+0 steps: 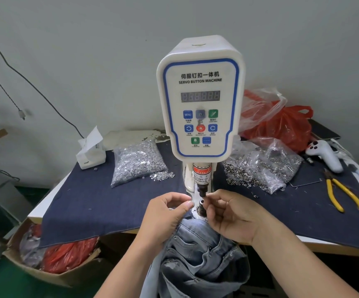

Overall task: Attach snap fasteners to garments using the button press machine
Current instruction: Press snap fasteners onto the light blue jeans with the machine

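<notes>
A white servo button machine (200, 100) stands at the table's middle, its black upper punch (202, 190) above the lower die (201, 206). My right hand (230, 214) pinches a small fastener part right at the tip of the punch. My left hand (165, 214) has its fingers curled, thumb and forefinger pinched together just left of the die; what it holds is too small to tell. A pair of light blue jeans (197, 254) hangs from the table edge below both hands, its waistband near the die.
A bag of silver fasteners (137, 162) lies left of the machine, a bag of ring parts (260, 166) right of it. Yellow pliers (344, 196), a white handheld device (324, 153) and red plastic bags (281, 123) sit at right. A tissue box (90, 151) stands at left; a cardboard box (51, 259) sits below.
</notes>
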Demonstrator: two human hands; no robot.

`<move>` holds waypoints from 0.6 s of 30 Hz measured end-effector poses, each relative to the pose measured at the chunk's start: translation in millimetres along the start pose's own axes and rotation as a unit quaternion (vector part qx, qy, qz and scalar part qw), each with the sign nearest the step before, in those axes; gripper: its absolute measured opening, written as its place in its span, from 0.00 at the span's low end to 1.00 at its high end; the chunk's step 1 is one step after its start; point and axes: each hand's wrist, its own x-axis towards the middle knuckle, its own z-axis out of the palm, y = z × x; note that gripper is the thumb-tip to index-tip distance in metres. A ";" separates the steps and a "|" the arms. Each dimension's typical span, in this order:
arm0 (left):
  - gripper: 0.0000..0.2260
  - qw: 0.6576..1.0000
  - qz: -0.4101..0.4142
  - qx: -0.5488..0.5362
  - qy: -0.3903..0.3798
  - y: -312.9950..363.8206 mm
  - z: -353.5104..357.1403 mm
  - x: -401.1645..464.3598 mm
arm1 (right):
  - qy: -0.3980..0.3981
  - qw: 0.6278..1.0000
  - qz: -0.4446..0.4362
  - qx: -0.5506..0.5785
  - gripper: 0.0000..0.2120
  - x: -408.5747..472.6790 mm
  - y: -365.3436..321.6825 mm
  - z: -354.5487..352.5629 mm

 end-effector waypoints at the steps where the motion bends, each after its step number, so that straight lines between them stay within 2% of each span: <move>1: 0.02 1.000 0.001 0.001 -0.004 0.2 1.1 -0.4 | -0.003 1.000 0.008 0.000 0.05 -0.4 -0.4 -0.6; 3: 0.01 1.000 0.003 0.007 -0.010 0.3 3.0 -0.7 | -0.013 1.000 0.013 -0.006 0.03 -0.5 -0.8 -0.8; 8: 0.01 1.000 0.001 -0.001 -0.012 -0.1 8.9 1.1 | -0.010 0.997 -0.038 -0.066 0.10 0.8 -5.9 -6.1; 11: 0.02 1.000 0.000 -0.010 -0.022 1.5 14.0 2.4 | 0.002 0.993 -0.064 -0.100 0.11 2.3 -10.0 -13.5; 15: 0.02 1.000 -0.005 0.013 -0.026 1.8 18.0 5.9 | 0.059 0.981 -0.142 -0.122 0.08 9.7 -15.9 -33.8; 18: 0.01 0.999 -0.008 0.018 -0.025 0.5 18.5 7.6 | 0.108 0.970 -0.182 -0.120 0.10 17.1 -20.5 -55.6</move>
